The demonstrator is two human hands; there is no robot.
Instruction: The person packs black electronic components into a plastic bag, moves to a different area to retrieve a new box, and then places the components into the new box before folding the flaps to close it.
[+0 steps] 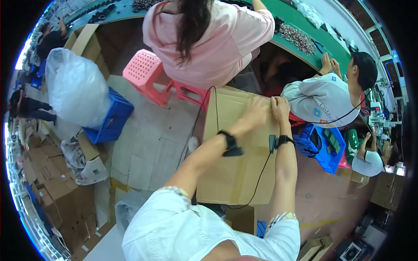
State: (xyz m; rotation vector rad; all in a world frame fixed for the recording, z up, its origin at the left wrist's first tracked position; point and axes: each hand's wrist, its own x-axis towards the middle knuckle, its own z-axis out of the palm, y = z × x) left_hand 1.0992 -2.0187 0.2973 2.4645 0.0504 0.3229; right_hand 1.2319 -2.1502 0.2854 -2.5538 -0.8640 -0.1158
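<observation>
A large closed cardboard box (233,174) with a strip of tape along its top stands in front of me. My left hand (256,114) is over the far part of its top, smeared by motion, so its fingers cannot be read. At the far right corner, my right hand (280,107) has its fingers bent round the box edge. Each wrist wears a black strap with a small dark device, the left strap (229,142) and the right strap (285,139). Thin black cables run from these across the box.
Beyond the box a person in a pink top (217,48) sits at a green workbench (305,26). Someone in a grey shirt (324,100) sits at the right. Blue crates (114,116), a pink stool (143,69) and stacked cardboard (61,187) stand around.
</observation>
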